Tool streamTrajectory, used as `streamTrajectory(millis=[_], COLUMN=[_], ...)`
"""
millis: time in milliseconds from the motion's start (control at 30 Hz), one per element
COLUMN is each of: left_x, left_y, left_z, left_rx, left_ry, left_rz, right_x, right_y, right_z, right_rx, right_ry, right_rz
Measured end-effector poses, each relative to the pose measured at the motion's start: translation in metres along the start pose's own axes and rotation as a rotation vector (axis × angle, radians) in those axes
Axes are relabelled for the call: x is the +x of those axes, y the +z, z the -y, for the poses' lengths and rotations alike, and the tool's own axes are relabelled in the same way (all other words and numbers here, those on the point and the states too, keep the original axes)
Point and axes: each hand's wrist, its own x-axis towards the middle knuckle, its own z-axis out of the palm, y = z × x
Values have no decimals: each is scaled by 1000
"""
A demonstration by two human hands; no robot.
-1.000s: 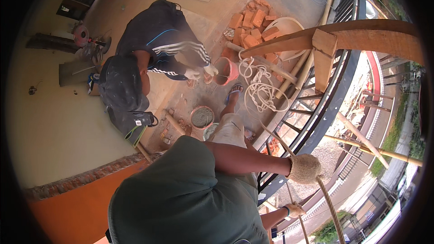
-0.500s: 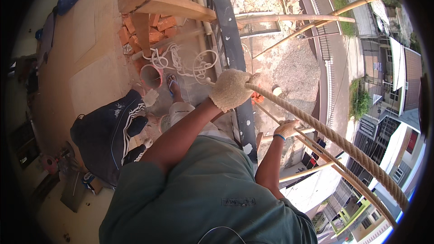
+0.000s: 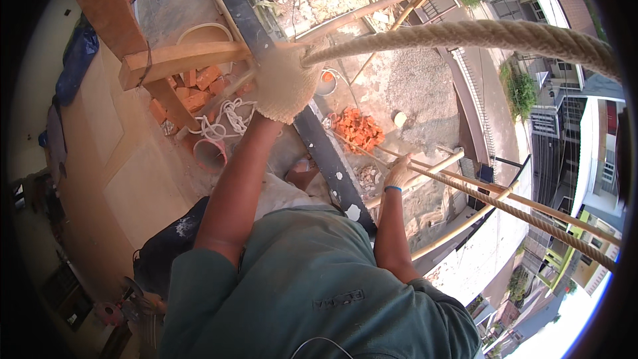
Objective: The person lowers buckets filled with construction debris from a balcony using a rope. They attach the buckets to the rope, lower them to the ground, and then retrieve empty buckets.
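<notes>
My left hand (image 3: 289, 83), in a pale knitted work glove, is closed round a thick twisted rope (image 3: 478, 33) above the dark railing beam. From that grip the rope runs off to the right edge. My right hand (image 3: 397, 171), also gloved and with a blue band at the wrist, reaches out past the beam. Its fingers are wrapped round a second run of rope (image 3: 498, 201), which slopes down to the right. Down on the lower ground stands a bucket (image 3: 327, 83) with something orange in it; whether the rope is tied to it I cannot tell.
A paint-chipped black beam (image 3: 325, 153) crosses in front of me. Bamboo poles (image 3: 432, 242) stick out beyond it. A wooden post brace (image 3: 186, 63), bricks (image 3: 203, 83), coiled white rope (image 3: 232, 116) and a pail (image 3: 210, 154) are on the left. Below lies a brick pile (image 3: 359, 129). A co-worker's dark clothing (image 3: 173, 246) shows beside me.
My left hand has moved left and up with the rope in it, while my right hand sits slightly higher and further left. The view has shifted, and less of the co-worker shows.
</notes>
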Motion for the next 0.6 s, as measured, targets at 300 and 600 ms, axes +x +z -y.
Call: streamTrajectory(millis=[300, 600], left_x=[28, 55], left_y=[-8, 0], left_z=[27, -15], left_rx=[15, -166], left_ry=[-85, -250], left_rz=[-10, -5], right_x=[10, -5], right_y=[-17, -11], right_z=[-34, -35], right_rx=[-48, -171], right_ry=[-117, -270], right_rz=[78, 120])
